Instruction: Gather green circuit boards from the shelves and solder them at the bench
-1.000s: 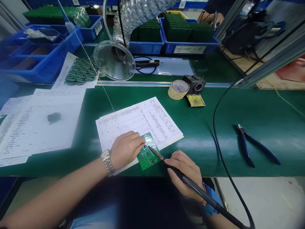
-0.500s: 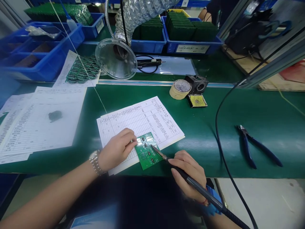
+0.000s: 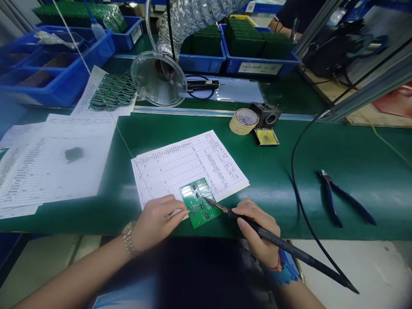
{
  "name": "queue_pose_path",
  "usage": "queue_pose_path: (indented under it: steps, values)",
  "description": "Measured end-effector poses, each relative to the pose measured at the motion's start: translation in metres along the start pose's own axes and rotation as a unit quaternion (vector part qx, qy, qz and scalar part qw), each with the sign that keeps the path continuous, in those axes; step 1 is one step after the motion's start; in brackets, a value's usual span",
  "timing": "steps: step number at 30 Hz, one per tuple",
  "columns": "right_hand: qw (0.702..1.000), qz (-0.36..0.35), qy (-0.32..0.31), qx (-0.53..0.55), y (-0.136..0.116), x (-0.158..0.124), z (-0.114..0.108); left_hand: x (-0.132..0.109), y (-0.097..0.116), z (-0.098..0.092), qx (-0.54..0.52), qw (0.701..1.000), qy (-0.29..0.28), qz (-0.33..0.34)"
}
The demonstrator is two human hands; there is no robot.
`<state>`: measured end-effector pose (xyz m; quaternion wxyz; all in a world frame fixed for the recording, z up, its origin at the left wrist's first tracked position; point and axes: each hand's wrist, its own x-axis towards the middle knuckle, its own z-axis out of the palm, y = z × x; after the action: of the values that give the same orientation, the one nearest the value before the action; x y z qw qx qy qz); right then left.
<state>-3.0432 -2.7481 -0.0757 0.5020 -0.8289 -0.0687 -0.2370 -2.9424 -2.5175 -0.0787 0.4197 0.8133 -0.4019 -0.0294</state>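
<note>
Head view: the right hand [image 3: 257,231] is clamped on a soldering iron [image 3: 283,244], its tip over a green circuit board [image 3: 201,210] lying on a printed sheet [image 3: 174,167]; the left hand [image 3: 157,225] rests unclamped against the board's edge.

Green anti-static bench mat [image 3: 277,219] carrying printed form sheets [image 3: 189,165] mid-bench, green circuit board [image 3: 200,209] on top of them; looser paper stack [image 3: 54,167] to the left; roll of masking tape [image 3: 243,121] and yellow tip-cleaning sponge tray [image 3: 265,136] near the far edge; blue-handled diagonal cutters [image 3: 337,199] off right, black cable [image 3: 298,201] just beside them
</note>
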Motion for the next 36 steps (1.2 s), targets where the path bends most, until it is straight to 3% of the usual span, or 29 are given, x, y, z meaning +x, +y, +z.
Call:
queue_pose_path:
  steps: [3,5,11,21,36]
  values:
    - [1.0,0.028,0.012,0.004,0.003,-0.001,0.001,0.007,-0.004,0.003,0.032,0.998,0.061,0.001]
    - [0.999,0.041,0.021,-0.001,0.004,-0.001,0.002,0.012,-0.004,0.004,0.048,0.996,0.07,0.003]
    - [0.995,0.059,0.056,-0.055,0.005,-0.001,0.003,0.024,-0.003,0.009,0.074,0.996,0.043,-0.008]
    - [0.994,0.078,0.052,-0.051,0.004,0.0,0.004,0.028,-0.008,0.014,0.075,0.997,0.016,-0.027]
    - [0.995,0.088,0.046,0.0,0.007,-0.002,0.003,0.02,-0.007,0.006,0.055,0.998,0.037,-0.023]
